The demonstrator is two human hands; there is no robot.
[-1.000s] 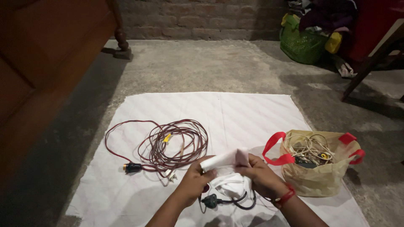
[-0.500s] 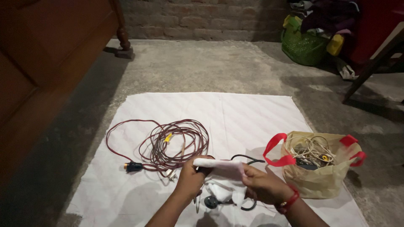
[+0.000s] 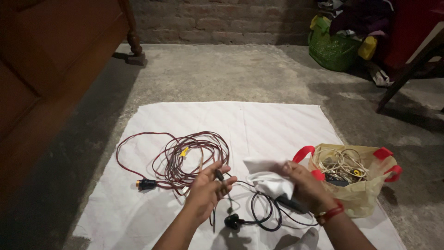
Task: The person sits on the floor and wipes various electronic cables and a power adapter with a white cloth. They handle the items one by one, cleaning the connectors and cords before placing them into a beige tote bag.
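My left hand (image 3: 209, 189) has its fingers curled around a thin black cable (image 3: 259, 214), pinching it near a small inline piece; the rest of the cable loops loosely on the white sheet (image 3: 259, 125) below and between my hands, ending in a dark round plug. My right hand (image 3: 305, 185) is closed on a crumpled white cloth (image 3: 270, 178), bunched against the cable. A dark object lies under that hand; I can't make out what it is. Left of my hands sits a coiled maroon wire (image 3: 185, 155). Just right, a tan bag with red handles (image 3: 356, 194) holds tangled cords, too dim to sort.
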